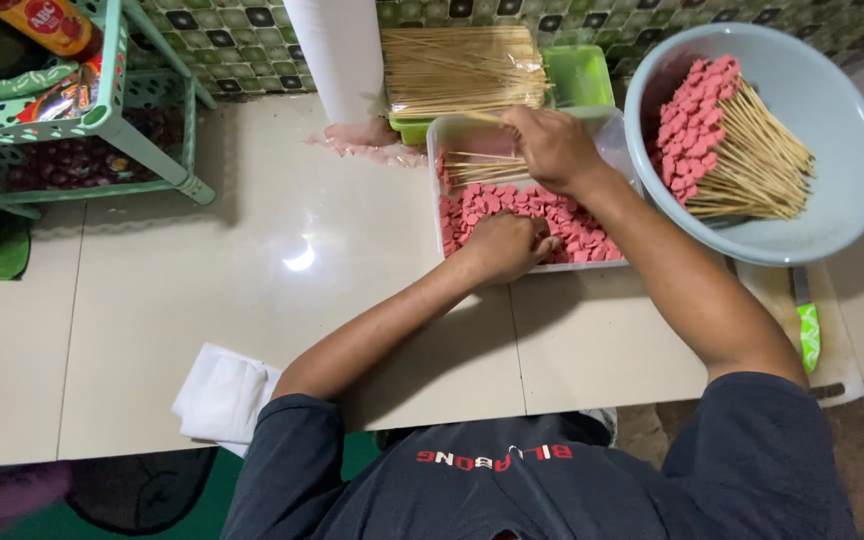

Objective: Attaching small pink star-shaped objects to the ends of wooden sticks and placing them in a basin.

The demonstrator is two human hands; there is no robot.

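Head view: pale tiled counter (202, 300) against a green patterned wall. One clear tray (452, 135) at centre holds pink heart-shaped slices (562, 225). Right of the tray, one grey bowl (832, 210) of loaded skewers (732, 150); behind the tray, one bundle of bare sticks (457, 70). Left hand (502, 245) fingers curled closed on slices; right hand (552, 145) fingers pinching a skewer (482, 165) over the tray.

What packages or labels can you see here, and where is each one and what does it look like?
Bottle: top left, in the green rack; orange with a red label.
Foil packet: in the same rack, just below; shiny, crumpled, red and silver.
Skewer pack: top centre on the green tub; clear wrap, pale sticks.
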